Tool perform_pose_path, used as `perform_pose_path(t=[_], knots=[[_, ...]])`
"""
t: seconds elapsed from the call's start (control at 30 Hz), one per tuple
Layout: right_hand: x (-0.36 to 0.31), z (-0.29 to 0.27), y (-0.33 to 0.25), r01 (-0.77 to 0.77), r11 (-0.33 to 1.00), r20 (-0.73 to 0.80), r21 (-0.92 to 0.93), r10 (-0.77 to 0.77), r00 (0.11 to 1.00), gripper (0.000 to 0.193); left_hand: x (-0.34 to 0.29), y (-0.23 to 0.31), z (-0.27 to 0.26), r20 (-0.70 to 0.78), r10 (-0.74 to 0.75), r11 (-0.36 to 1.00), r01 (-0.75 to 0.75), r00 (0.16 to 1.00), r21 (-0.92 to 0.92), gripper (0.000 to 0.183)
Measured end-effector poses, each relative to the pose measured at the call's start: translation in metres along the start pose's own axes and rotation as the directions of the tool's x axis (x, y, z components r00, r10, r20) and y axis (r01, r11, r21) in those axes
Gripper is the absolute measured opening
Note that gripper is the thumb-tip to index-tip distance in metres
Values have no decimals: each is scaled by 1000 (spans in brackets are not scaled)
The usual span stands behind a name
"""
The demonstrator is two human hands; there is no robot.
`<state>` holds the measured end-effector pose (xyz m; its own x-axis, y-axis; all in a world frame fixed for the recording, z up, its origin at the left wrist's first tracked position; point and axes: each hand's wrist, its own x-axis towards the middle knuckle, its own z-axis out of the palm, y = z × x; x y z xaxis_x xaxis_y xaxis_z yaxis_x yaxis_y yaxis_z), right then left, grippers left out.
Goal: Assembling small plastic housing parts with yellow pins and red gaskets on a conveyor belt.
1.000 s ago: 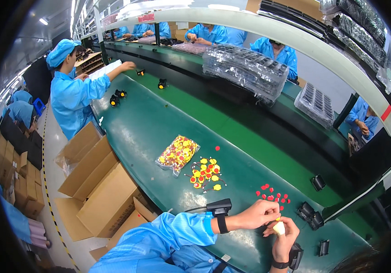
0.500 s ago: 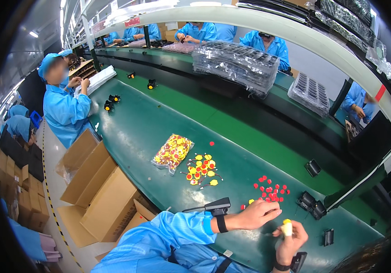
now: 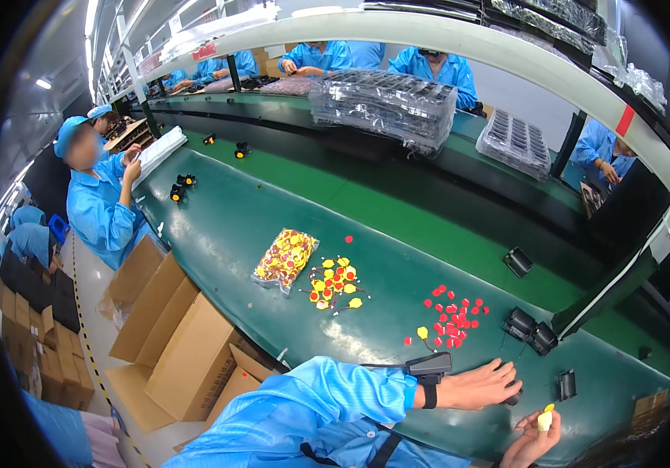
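My left hand (image 3: 479, 386) reaches across to the right, palm down, its bent fingers closed over a small black part (image 3: 513, 397) that they mostly hide. Lower right, my right hand (image 3: 532, 442) is raised with a small yellow piece (image 3: 549, 408) at the tip of a finger in a pale yellow cover (image 3: 545, 421). Red discs (image 3: 452, 320) lie scattered beyond my left hand, beside a single yellow piece with a lead (image 3: 423, 333). Black housings (image 3: 521, 324) stand to their right, and another black housing (image 3: 567, 384) is near my right hand.
A pile of yellow wired pieces with red discs (image 3: 335, 282) and a full clear bag (image 3: 287, 259) lie on the green bench (image 3: 226, 226). Open cartons (image 3: 171, 343) stand at left. Clear trays (image 3: 382, 109) are stacked beyond. A co-worker (image 3: 101, 183) works at far left.
My left hand has moved right, away from the red discs, onto the black part. My right hand has shifted right and down, still with the yellow piece. The view has shifted a little.
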<state>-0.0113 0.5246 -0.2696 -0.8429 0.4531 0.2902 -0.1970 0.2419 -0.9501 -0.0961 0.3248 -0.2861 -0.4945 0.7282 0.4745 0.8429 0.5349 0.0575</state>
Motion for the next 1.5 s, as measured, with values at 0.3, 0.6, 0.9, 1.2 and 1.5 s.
perform_pose_path(t=[0.3, 0.6, 0.9, 1.2, 1.5], knots=[[55, 74, -61, 92, 982, 207, 163, -125, 970, 18, -29, -62, -43, -245, -330, 863, 185, 912, -470, 29], [39, 184, -18, 244, 969, 337, 34, -241, 910, 12, -52, -85, -22, -119, -641, 510, 304, 758, -804, 20], [34, 182, -21, 134, 984, 198, 119, -156, 968, 23, -39, -56, -44, 216, -602, 63, 315, 769, -947, 46], [40, 173, -17, 116, 988, 296, 100, -141, 945, 13, -45, -52, -50, 168, -597, 524, 540, 784, -659, 46], [47, 165, -22, 574, 783, 159, -239, -551, 819, 19, -58, -56, -89, -356, -513, 796, 278, 781, -538, 12]])
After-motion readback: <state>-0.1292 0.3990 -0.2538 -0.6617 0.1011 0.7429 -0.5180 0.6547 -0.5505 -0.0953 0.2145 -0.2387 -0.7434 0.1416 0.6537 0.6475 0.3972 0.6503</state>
